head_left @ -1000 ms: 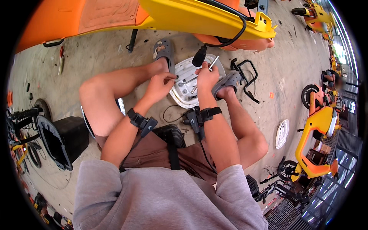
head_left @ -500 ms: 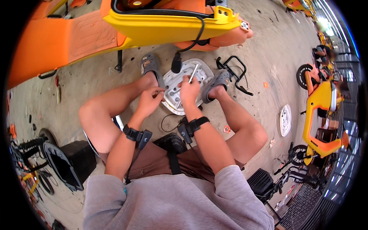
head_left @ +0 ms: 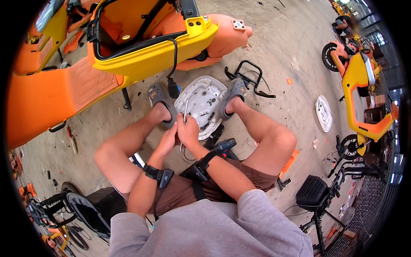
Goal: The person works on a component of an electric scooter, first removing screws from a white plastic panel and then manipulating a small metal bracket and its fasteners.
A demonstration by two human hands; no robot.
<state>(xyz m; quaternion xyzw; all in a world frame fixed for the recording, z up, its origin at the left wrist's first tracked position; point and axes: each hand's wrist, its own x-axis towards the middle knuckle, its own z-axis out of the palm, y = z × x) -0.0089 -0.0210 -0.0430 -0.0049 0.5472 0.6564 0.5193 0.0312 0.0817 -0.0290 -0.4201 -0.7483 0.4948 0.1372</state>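
Seated low over a dusty, scuffed concrete floor [head_left: 280, 115], facing a yellow-and-orange scooter [head_left: 147, 62] of smooth moulded plastic, in a hall holding more of that kind. Framing with perforated grey clogs [head_left: 233, 95] a rounded white panel [head_left: 196, 103], ribbed and strewn with small dark parts. Having close by a black bent-tube rack [head_left: 260, 76] and a blue-and-black drill [head_left: 224, 146]. Pinching a slim, shiny metal rod [head_left: 186, 108] in the right hand [head_left: 188, 129], over the panel's near-left edge. Holding the left hand [head_left: 168, 139] against it; cannot tell that grip as spread or pressed together. Since a second ago, brought both hands together from apart and shifted the rod from the panel's far-right side.
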